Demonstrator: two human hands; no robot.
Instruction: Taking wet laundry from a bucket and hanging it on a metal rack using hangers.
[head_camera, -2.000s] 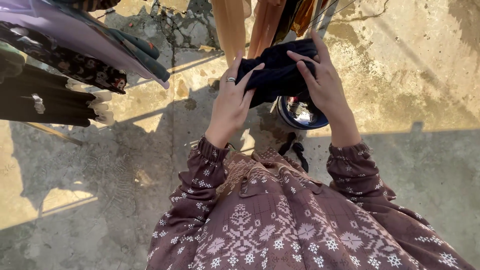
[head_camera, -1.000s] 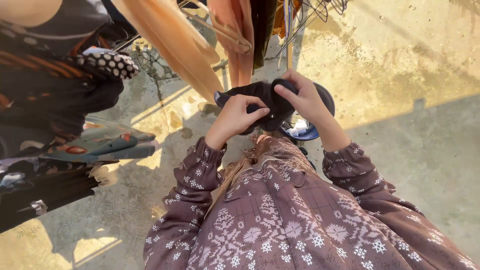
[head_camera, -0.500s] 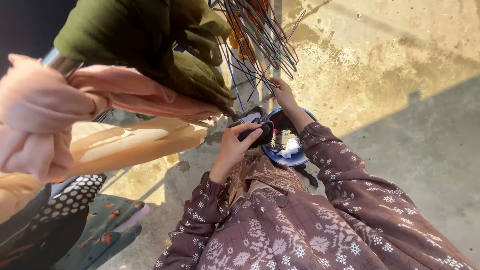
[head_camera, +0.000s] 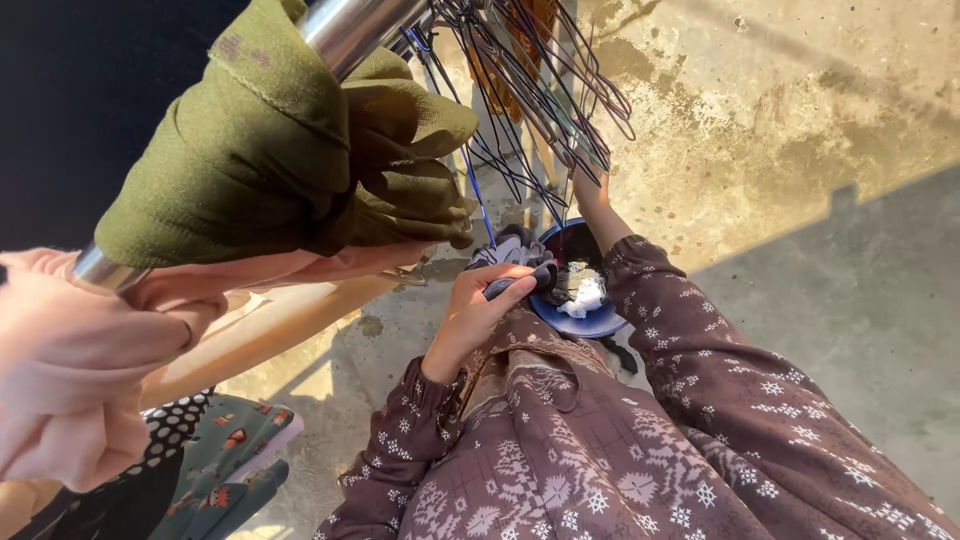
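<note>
Dark navy bunched cloth garment (head_camera: 510, 262) sits in the left hand (head_camera: 478, 312), fingers clenched around it, just above the blue round plastic basin (head_camera: 590, 322) of wet laundry. Right hand (head_camera: 590, 188) is up among the tangled thin wire hangers (head_camera: 530, 80); can't tell whether its fingers grip one. Risk: hooks look interlocked, so tugging one could drag several off the shiny metal rail (head_camera: 350, 28). One-handed hold on limp fabric could slip onto the rough stained concrete floor (head_camera: 800, 120). Olive green draped cloth (head_camera: 290, 150) crowds the rail.

Left hand (head_camera: 478, 305) curled shut; right hand (head_camera: 592, 186) raised, seemingly gripping.
</note>
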